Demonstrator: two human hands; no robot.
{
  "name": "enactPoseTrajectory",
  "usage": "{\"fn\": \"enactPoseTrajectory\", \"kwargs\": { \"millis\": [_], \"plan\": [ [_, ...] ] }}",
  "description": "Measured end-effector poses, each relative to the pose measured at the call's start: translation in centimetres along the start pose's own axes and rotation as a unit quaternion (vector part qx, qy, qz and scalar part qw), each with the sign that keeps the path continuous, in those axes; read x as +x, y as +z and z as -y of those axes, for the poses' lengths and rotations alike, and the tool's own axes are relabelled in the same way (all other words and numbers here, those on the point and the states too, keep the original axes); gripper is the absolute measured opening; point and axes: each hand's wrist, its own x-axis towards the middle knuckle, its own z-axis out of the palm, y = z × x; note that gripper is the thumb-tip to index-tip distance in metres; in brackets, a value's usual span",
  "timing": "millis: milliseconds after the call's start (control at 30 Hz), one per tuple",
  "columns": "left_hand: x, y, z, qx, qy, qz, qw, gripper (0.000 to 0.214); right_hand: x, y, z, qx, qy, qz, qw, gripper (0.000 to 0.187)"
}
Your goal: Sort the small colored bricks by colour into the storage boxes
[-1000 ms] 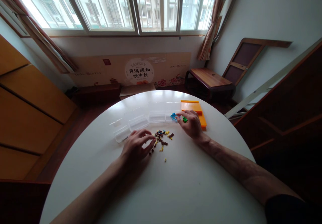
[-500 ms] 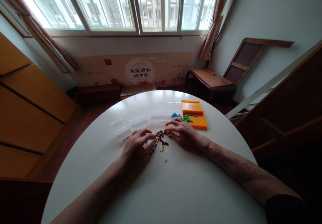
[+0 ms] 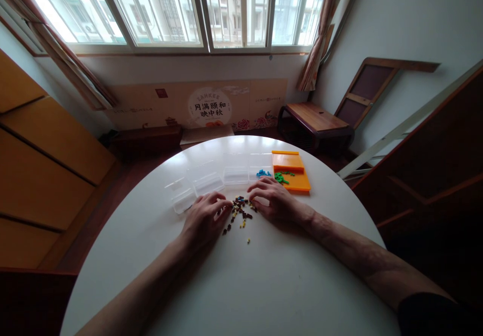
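A loose heap of tiny brown, yellow and a few blue building bricks [image 3: 241,207] lies between my hands on the white round table. My left hand [image 3: 206,215] touches the heap's left side, its thumb and index fingertip pinched together. Whatever is between those tips is too small to make out. At the heap's right edge, my right hand [image 3: 273,197] is curled, thumb and index tips close together; I cannot make out what they hold. Beyond it, blue bricks [image 3: 263,173] sit in a clear compartment, and green bricks [image 3: 281,177] lie in an orange tray [image 3: 300,181].
Open clear plastic boxes [image 3: 209,183] stand in an arc behind the heap. One yellow brick [image 3: 248,241] lies apart on the table [image 3: 241,290], nearer me. A wooden chair [image 3: 317,117] is past the table's far right edge, beneath the window wall.
My left thumb and index finger have closed together, and that hand has drawn slightly left, uncovering dark bricks at the heap's lower left. My right fingers have shifted only a little.
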Motion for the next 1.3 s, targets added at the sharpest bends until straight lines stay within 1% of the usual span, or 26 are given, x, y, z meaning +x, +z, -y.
{"fn": "enactPoseTrajectory", "kwargs": {
  "millis": [200, 533, 700, 767, 833, 933, 1000, 1067, 1133, 1200, 1300],
  "plan": [
    [0.1, -0.2, -0.2, -0.003, -0.006, 0.002, 1.0, 0.018, -0.1, 0.2, -0.2, 0.013, 0.003, -0.004, 1.0, 0.011],
    [-0.1, 0.1, 0.0, -0.002, -0.013, 0.011, 1.0, 0.017, 0.3, -0.3, 0.3, 0.022, -0.002, -0.004, 1.0, 0.012],
    [-0.2, 0.2, 0.0, 0.005, -0.013, 0.001, 1.0, 0.015, 0.1, 0.1, 0.0, 0.026, -0.004, -0.012, 1.0, 0.012],
    [-0.2, 0.2, -0.1, 0.005, -0.007, -0.002, 1.0, 0.014, 0.0, 0.2, -0.3, 0.032, 0.0, -0.028, 0.999, 0.01],
    [-0.2, 0.1, -0.2, 0.002, -0.004, -0.004, 1.0, 0.014, 0.0, 0.3, -0.5, 0.034, 0.017, -0.06, 0.997, 0.008],
    [0.0, -0.1, -0.4, -0.004, -0.003, -0.002, 1.0, 0.016, 0.0, 0.2, -0.7, 0.011, 0.064, -0.135, 0.989, 0.005],
    [0.0, -0.2, -0.5, -0.01, -0.005, 0.003, 1.0, 0.016, 0.0, 0.2, -1.0, -0.017, 0.102, -0.192, 0.976, 0.006],
    [0.0, -0.3, -0.6, -0.014, -0.008, 0.006, 1.0, 0.015, -0.1, 0.1, -1.3, -0.04, 0.14, -0.231, 0.962, 0.008],
    [-0.1, -0.3, -0.6, -0.016, -0.01, 0.011, 1.0, 0.014, -0.3, 0.2, -1.9, -0.055, 0.175, -0.243, 0.953, 0.007],
    [-0.1, -0.3, -0.5, -0.016, -0.011, 0.015, 1.0, 0.014, -0.5, 0.3, -2.4, -0.055, 0.204, -0.239, 0.948, 0.005],
    [-0.2, -0.2, -0.4, -0.013, -0.01, 0.009, 1.0, 0.013, -0.5, 0.4, -2.7, -0.044, 0.223, -0.234, 0.945, 0.006]
  ]
}}
